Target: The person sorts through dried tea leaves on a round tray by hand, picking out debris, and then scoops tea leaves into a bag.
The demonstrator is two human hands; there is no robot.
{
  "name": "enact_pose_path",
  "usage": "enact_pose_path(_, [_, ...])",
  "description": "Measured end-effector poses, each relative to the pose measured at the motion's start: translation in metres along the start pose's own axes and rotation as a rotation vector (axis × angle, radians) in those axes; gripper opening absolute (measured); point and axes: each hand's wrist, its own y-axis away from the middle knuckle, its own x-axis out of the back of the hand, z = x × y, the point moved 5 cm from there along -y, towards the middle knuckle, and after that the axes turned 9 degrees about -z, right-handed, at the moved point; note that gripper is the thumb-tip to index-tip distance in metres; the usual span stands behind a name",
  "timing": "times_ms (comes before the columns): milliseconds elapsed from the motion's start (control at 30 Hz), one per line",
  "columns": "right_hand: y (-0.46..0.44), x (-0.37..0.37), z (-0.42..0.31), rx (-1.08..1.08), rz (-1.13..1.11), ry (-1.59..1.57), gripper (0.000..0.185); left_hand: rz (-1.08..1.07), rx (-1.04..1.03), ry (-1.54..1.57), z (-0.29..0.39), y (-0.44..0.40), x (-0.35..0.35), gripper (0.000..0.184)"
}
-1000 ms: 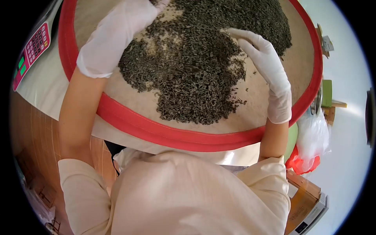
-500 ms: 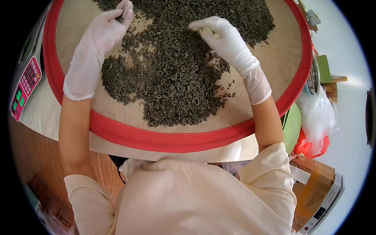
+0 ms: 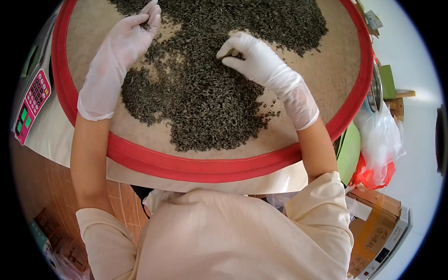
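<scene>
Dark, curled dried tea leaves (image 3: 214, 107) lie in a broad pile on a round, beige cloth-lined tray (image 3: 326, 84) with a red rim. My left hand (image 3: 135, 35), in a thin white glove, is at the upper left of the pile with its fingers curled inward; a few dark leaves show in its palm. Over the middle of the pile, my gloved right hand (image 3: 247, 53) has its thumb and fingers bent together, with dark leaves visible between them. How many leaves either hand holds is hidden.
A scale with a pink keypad (image 3: 35, 100) stands left of the tray. To the right are a metal bowl (image 3: 374, 91), a clear plastic bag (image 3: 378, 135), a red bag (image 3: 373, 172) and a green tray (image 3: 349, 151). A cardboard box (image 3: 373, 228) sits lower right.
My right hand has come down and slightly left over the pile, its fingers drawing closer to the thumb. My left hand has barely shifted and stays curled.
</scene>
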Motion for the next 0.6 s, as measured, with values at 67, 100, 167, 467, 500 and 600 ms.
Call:
enact_pose_path(67, [0.004,0.012,0.004,-0.316,-0.018,-0.316,0.015,0.063,-0.022,-0.095,-0.005,0.001,-0.003,0.039])
enact_pose_path(100, [0.006,0.014,0.006,-0.311,0.006,-0.358,0.018,0.064,-0.023,-0.093,-0.008,0.001,-0.002,0.039])
enact_pose_path(167, [0.008,0.017,0.008,-0.311,0.005,-0.396,0.022,0.041,0.023,-0.093,-0.018,0.000,-0.001,0.038])
enact_pose_path(467, [0.003,0.022,-0.019,-0.228,0.036,-0.688,0.029,-0.074,0.459,0.046,-0.100,0.021,-0.067,0.049])
enact_pose_path(500, [0.001,0.021,-0.022,-0.197,0.090,-0.711,0.028,-0.074,0.496,0.050,-0.105,0.023,-0.066,0.050])
enact_pose_path(600, [-0.002,0.011,-0.034,-0.158,0.187,-0.879,0.027,-0.096,0.569,0.081,-0.114,0.027,-0.067,0.052])
